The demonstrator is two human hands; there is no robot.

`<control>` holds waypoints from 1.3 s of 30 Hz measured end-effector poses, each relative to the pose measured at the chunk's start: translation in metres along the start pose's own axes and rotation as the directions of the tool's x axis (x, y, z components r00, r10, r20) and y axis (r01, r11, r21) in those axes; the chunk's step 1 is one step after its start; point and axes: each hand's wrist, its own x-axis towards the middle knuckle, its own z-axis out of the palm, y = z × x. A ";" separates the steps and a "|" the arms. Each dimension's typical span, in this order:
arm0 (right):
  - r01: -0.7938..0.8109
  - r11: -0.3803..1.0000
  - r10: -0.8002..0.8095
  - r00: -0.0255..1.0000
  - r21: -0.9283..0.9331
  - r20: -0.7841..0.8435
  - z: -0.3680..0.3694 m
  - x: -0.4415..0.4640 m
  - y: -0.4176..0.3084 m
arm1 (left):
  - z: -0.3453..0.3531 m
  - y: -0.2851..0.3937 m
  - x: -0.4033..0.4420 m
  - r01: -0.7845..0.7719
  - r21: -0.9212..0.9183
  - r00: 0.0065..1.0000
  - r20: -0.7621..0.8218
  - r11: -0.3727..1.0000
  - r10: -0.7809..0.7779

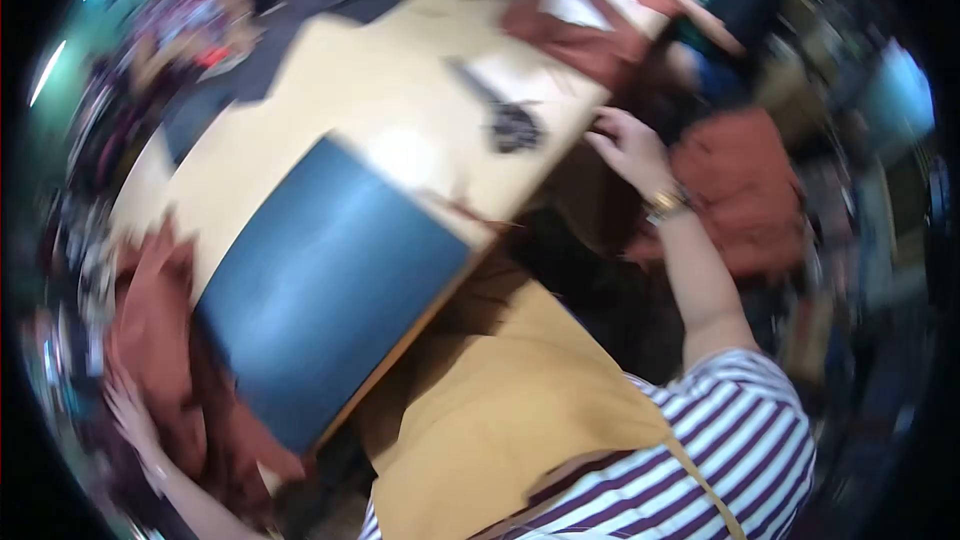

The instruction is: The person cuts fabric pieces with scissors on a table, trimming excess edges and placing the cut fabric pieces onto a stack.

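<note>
Rusty-red cloth (160, 340) is draped off the table (385, 70) on the left, right up against the blue mat (325, 285), left hand (133, 420) on it, though it's too blurry to tell if that's a grip or just a touch. Right hand (630, 150) is by the far corner, fingers loosely bent, nothing visible in it. Imo the risk is all that overhang: its weight could drag the cloth to the floor if the hold's loose, and a hard tug might bunch it against the mat
</note>
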 end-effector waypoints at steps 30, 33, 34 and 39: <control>-0.488 0.253 0.847 0.529 -0.835 -0.053 -0.116 -0.053 0.241 | -0.468 0.268 -0.043 -0.679 -0.734 0.670 -0.629 -0.016 0.394; -0.627 0.354 0.738 0.643 -0.695 -0.204 -0.130 -0.043 0.235 | -0.496 0.280 -0.081 -0.735 -0.677 0.610 -0.639 0.034 0.470; -0.662 0.400 0.705 0.664 -0.634 -0.249 -0.136 -0.038 0.225 | -0.497 0.281 -0.097 -0.768 -0.638 0.587 -0.669 0.054 0.455; -0.173 0.622 0.757 0.382 0.763 -0.531 -0.160 0.041 0.231 | -0.483 0.255 -0.127 -0.389 -0.501 0.004 -0.840 -0.773 0.542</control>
